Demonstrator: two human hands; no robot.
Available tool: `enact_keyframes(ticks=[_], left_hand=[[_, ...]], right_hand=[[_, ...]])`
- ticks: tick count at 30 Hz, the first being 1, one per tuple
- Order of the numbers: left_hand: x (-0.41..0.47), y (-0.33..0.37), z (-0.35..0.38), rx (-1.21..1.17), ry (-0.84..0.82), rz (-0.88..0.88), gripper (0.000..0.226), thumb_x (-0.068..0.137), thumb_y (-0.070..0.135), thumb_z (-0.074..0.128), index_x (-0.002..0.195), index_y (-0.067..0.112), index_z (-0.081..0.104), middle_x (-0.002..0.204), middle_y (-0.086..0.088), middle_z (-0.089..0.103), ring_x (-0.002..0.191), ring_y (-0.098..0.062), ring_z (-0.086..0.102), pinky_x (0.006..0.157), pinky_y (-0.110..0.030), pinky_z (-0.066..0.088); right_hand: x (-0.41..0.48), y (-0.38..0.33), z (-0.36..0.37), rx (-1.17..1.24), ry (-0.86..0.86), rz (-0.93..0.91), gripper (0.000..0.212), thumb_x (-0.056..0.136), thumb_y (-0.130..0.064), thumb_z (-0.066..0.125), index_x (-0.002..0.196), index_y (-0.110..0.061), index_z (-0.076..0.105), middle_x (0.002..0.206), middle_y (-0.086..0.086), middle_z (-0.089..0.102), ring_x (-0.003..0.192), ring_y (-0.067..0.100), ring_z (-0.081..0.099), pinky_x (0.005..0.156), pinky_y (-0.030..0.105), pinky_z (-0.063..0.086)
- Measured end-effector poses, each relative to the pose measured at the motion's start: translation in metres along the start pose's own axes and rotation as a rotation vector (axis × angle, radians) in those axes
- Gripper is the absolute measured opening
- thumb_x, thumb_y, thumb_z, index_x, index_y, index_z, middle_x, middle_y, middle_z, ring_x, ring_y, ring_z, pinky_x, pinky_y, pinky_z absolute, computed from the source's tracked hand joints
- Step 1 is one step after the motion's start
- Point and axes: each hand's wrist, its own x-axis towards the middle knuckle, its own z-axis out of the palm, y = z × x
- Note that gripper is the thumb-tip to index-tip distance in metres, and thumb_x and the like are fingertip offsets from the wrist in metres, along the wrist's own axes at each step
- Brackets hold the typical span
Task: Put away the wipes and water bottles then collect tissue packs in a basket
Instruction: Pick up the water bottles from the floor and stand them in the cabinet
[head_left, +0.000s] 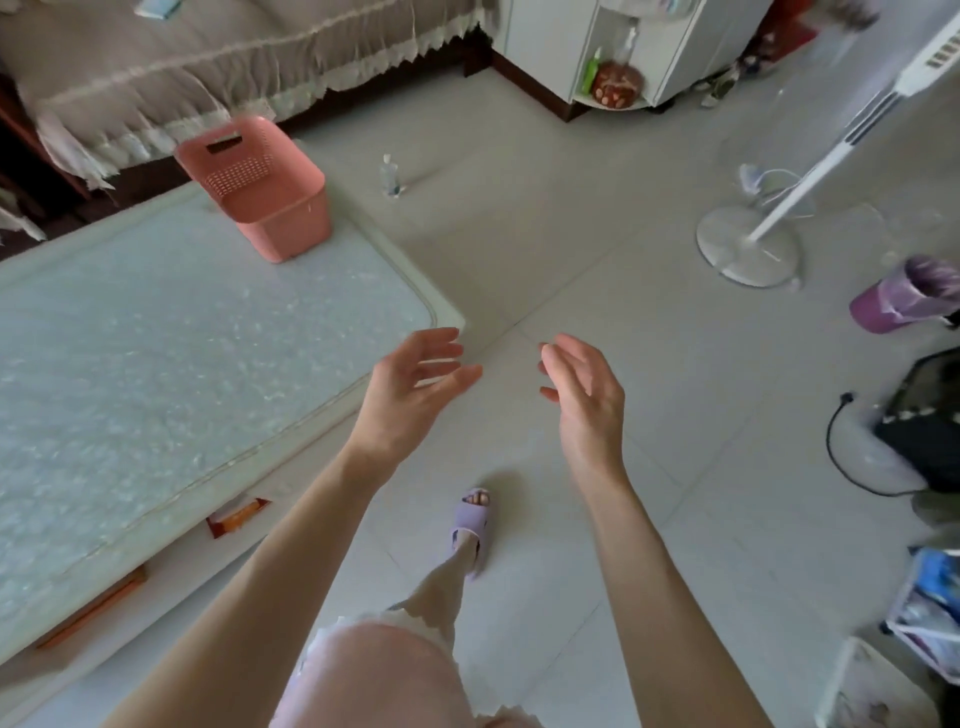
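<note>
A pink plastic basket (260, 184) stands on the far corner of a low white table (156, 364) with a glass top. A small clear water bottle (389, 176) stands upright on the tiled floor just beyond the table. My left hand (410, 389) and my right hand (587, 395) hover side by side over the floor near the table's right corner, both open with fingers apart and nothing in them. No wipes or tissue packs show clearly.
A sofa with a lace-edged cover (208, 67) runs along the back. A white cabinet (623, 52) holds bottles at the back right. A standing fan's base (748, 244), a purple bin (904, 296) and a black object with a cord (919, 426) crowd the right side.
</note>
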Motion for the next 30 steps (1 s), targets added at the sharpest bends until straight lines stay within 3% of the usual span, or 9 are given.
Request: enact_keyframes(ticks=[5, 9, 14, 26, 30], left_hand=[[0.110, 0.021, 0.040, -0.061, 0.025, -0.018, 0.034, 0.082, 0.009, 0.071, 0.114, 0.016, 0.060, 0.105, -0.001, 0.066, 0.090, -0.012, 0.065, 0.079, -0.017, 0.051], [0.187, 0.046, 0.065, -0.085, 0.044, -0.007, 0.036, 0.082, 0.008, 0.071, 0.116, 0.011, 0.060, 0.102, 0.000, 0.065, 0.085, -0.008, 0.063, 0.066, -0.010, 0.047], [0.276, 0.066, 0.081, -0.086, 0.080, -0.006, 0.036, 0.082, 0.009, 0.072, 0.116, 0.013, 0.060, 0.104, -0.003, 0.066, 0.091, -0.012, 0.065, 0.076, -0.013, 0.050], [0.516, 0.098, 0.126, -0.127, 0.267, -0.057, 0.034, 0.083, 0.008, 0.070, 0.115, 0.013, 0.060, 0.104, -0.001, 0.065, 0.088, -0.010, 0.063, 0.068, -0.008, 0.047], [0.599, 0.108, 0.128, -0.147, 0.332, -0.069, 0.032, 0.082, 0.008, 0.071, 0.111, 0.018, 0.060, 0.102, 0.002, 0.065, 0.088, -0.010, 0.063, 0.072, -0.009, 0.048]], right_hand=[[0.114, -0.029, 0.004, -0.017, 0.013, 0.020, 0.022, 0.092, -0.009, 0.061, 0.113, -0.004, 0.060, 0.096, 0.002, 0.065, 0.093, 0.015, 0.061, 0.088, 0.036, 0.048], [0.195, -0.052, 0.009, -0.051, 0.006, 0.026, 0.021, 0.091, -0.012, 0.063, 0.112, -0.008, 0.060, 0.100, 0.004, 0.066, 0.099, 0.018, 0.063, 0.095, 0.042, 0.049], [0.289, -0.076, 0.025, -0.062, -0.023, 0.023, 0.024, 0.092, -0.011, 0.062, 0.115, -0.005, 0.060, 0.101, 0.005, 0.066, 0.100, 0.018, 0.062, 0.095, 0.042, 0.048], [0.557, -0.117, 0.093, -0.134, -0.247, 0.069, 0.022, 0.091, -0.014, 0.063, 0.113, -0.010, 0.061, 0.099, 0.000, 0.066, 0.099, 0.018, 0.062, 0.094, 0.041, 0.049], [0.643, -0.132, 0.128, -0.181, -0.344, 0.054, 0.022, 0.091, -0.015, 0.063, 0.113, -0.010, 0.060, 0.094, -0.005, 0.065, 0.093, 0.016, 0.061, 0.093, 0.040, 0.049]])
